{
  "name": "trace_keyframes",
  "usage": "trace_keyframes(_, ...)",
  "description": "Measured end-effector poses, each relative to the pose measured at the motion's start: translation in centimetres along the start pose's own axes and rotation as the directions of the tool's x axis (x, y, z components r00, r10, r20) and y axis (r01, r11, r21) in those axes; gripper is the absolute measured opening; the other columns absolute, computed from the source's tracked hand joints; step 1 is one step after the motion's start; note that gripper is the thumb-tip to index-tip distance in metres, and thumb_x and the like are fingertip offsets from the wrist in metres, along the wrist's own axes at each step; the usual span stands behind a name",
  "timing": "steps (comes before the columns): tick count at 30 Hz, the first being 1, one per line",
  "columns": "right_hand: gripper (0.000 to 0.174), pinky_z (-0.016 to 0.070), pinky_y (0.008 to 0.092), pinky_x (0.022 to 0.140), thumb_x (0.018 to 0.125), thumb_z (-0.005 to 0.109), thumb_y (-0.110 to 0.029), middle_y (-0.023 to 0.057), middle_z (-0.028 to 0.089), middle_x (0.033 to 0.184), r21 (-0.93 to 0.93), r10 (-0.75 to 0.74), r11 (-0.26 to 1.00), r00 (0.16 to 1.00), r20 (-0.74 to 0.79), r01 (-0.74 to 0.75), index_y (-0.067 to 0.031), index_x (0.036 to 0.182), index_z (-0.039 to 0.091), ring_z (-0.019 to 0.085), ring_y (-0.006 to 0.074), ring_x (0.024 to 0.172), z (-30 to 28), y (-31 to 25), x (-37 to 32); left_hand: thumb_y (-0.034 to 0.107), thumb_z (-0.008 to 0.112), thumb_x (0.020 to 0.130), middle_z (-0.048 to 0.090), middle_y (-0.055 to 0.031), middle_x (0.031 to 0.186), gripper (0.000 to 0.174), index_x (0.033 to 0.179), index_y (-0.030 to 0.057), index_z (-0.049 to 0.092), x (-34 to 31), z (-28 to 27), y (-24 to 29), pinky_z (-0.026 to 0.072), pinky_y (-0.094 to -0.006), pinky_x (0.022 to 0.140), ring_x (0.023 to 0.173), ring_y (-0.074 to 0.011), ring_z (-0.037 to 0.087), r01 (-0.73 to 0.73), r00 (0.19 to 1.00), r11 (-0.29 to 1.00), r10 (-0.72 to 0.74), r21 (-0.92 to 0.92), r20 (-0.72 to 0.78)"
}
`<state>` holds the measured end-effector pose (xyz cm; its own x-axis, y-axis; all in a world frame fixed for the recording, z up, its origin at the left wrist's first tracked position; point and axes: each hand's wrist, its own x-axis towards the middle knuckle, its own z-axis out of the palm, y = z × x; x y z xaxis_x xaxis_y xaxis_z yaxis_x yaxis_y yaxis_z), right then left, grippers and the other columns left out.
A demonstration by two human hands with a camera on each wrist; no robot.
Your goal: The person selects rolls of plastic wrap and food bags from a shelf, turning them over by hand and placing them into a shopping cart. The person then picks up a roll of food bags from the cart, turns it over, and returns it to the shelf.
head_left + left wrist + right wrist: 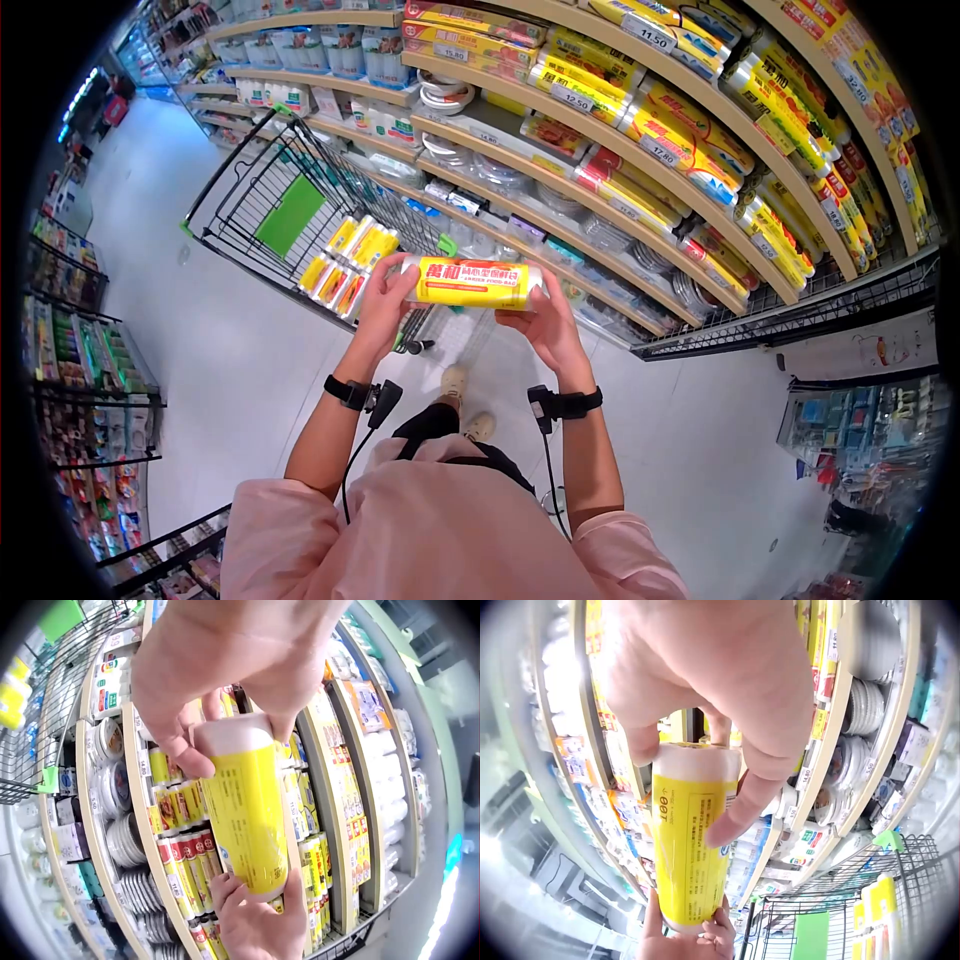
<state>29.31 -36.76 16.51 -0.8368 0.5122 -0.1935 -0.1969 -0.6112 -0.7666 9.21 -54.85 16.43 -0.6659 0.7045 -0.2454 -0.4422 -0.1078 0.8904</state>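
A yellow and white roll with red lettering (478, 283) is held level in front of the body, one hand at each end. The left hand (384, 300) grips its left end, thumb on the front. Around the right end curl the thumb and fingers of the right hand (545, 325). In the left wrist view, the left hand (225, 667) holds the near end of the roll (247, 817), with the right hand (262, 926) at the far end. The right wrist view has the right hand (712, 675) gripping the roll (694, 847) and the left hand (682, 946) opposite.
A shopping cart (228, 180) with a green panel (292, 217) stands at the left, several yellow rolls (350, 262) inside. Shelves (600, 120) of boxed and rolled goods curve along the front and right. More racks (90, 370) line the far left; hanging goods (860, 420) are at the right.
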Motion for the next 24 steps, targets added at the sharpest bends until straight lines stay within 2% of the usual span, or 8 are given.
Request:
trace_keyframes(3, 0.059, 0.0602, 0.0421, 0.089, 0.105, 0.055, -0.022, 0.0186, 0.060, 0.129, -0.090, -0.040, 0.995, 0.996, -0.073, 0.034, -0.0008, 0.153, 0.027, 0.069, 0.0289, 0.105, 0.0, -0.1, -0.6, 0.030, 0.058, 0.104, 0.064, -0.0106, 0.123, 0.041, 0.135, 0.0048, 0.049, 0.8, 0.3, 0.5, 0.0607, -0.0338, 0.080, 0.108, -0.0186, 0.067, -0.023, 0.998, 0.997, 0.026, -0.073, 0.050)
trace_keyframes(7, 0.052, 0.0623, 0.0379, 0.082, 0.106, 0.053, -0.020, 0.0183, 0.062, 0.125, 0.010, -0.126, 0.992, 0.985, -0.114, 0.128, 0.0004, 0.149, 0.032, 0.070, 0.0281, 0.101, 0.0, -0.9, -0.1, 0.029, 0.051, 0.107, 0.061, -0.0123, 0.128, 0.041, 0.139, 0.0034, 0.048, 2.3, 1.0, 2.0, 0.0598, -0.0356, 0.086, 0.111, -0.0200, 0.065, -0.006, 0.980, 0.991, 0.033, -0.135, 0.197)
trace_keyframes(12, 0.047, 0.0620, 0.0365, 0.078, 0.106, 0.052, -0.018, 0.0169, 0.062, 0.124, -0.144, -0.253, 0.963, 0.952, -0.171, 0.230, -0.0058, 0.149, 0.039, 0.070, 0.0269, 0.094, 3.3, -2.5, 1.6, 0.029, 0.046, 0.109, 0.055, -0.0149, 0.140, 0.051, 0.153, 0.0066, 0.035, 5.3, -0.1, 4.6, 0.0573, -0.0396, 0.096, 0.121, -0.0259, 0.062, -0.011, 0.915, 0.992, 0.059, -0.122, 0.400)
trace_keyframes(14, 0.046, 0.0614, 0.0358, 0.079, 0.105, 0.053, -0.016, 0.0164, 0.062, 0.123, -0.211, -0.263, 0.952, 0.947, -0.183, 0.223, -0.0065, 0.149, 0.041, 0.070, 0.0271, 0.092, 5.4, -2.9, 2.8, 0.028, 0.044, 0.109, 0.056, -0.0139, 0.139, 0.049, 0.153, 0.0084, 0.035, 6.8, -1.1, 5.9, 0.0572, -0.0395, 0.097, 0.120, -0.0260, 0.063, 0.064, 0.929, 0.988, -0.007, -0.142, 0.370)
trace_keyframes(15, 0.055, 0.0598, 0.0346, 0.086, 0.098, 0.064, -0.007, 0.0144, 0.062, 0.123, -0.134, -0.281, 0.956, 0.948, -0.152, 0.262, -0.0051, 0.148, 0.042, 0.070, 0.0250, 0.098, 6.5, -3.0, 3.3, 0.031, 0.042, 0.110, 0.058, -0.0134, 0.137, 0.047, 0.150, 0.0084, 0.038, 7.8, -2.0, 5.9, 0.0578, -0.0392, 0.095, 0.118, -0.0256, 0.064, 0.127, 0.928, 0.977, -0.056, -0.170, 0.368)
trace_keyframes(18, 0.069, 0.0569, 0.0333, 0.094, 0.087, 0.075, 0.002, 0.0116, 0.060, 0.127, -0.507, -0.513, 0.756, 0.856, -0.066, 0.414, -0.0033, 0.147, 0.042, 0.066, 0.0211, 0.108, 10.7, -2.8, 5.5, 0.039, 0.038, 0.110, 0.062, -0.0113, 0.131, 0.046, 0.144, 0.0092, 0.045, 11.7, -4.6, 6.1, 0.0573, -0.0389, 0.092, 0.113, -0.0242, 0.065, 0.328, 0.863, 0.918, -0.195, -0.224, 0.466)
trace_keyframes(19, 0.079, 0.0549, 0.0329, 0.098, 0.077, 0.082, 0.006, 0.0089, 0.058, 0.131, -0.497, -0.522, 0.761, 0.849, -0.087, 0.417, -0.0020, 0.145, 0.044, 0.062, 0.0180, 0.117, 13.2, -2.9, 5.8, 0.042, 0.037, 0.110, 0.063, -0.0105, 0.129, 0.047, 0.143, 0.0096, 0.047, 12.4, -5.4, 5.8, 0.0568, -0.0389, 0.091, 0.111, -0.0237, 0.065, 0.405, 0.825, 0.885, -0.245, -0.231, 0.509)
trace_keyframes(24, 0.080, 0.0554, 0.0313, 0.093, 0.069, 0.091, -0.003, 0.0089, 0.058, 0.130, -0.721, -0.603, 0.526, 0.796, 0.059, 0.452, -0.0029, 0.138, 0.051, 0.063, 0.0173, 0.115, 19.9, -0.2, 8.5, 0.045, 0.029, 0.110, 0.063, -0.0072, 0.124, 0.048, 0.139, 0.0126, 0.050, 14.3, -7.0, 3.1, 0.0496, -0.0408, 0.094, 0.106, -0.0230, 0.061, 0.689, 0.686, 0.648, -0.440, -0.323, 0.580)
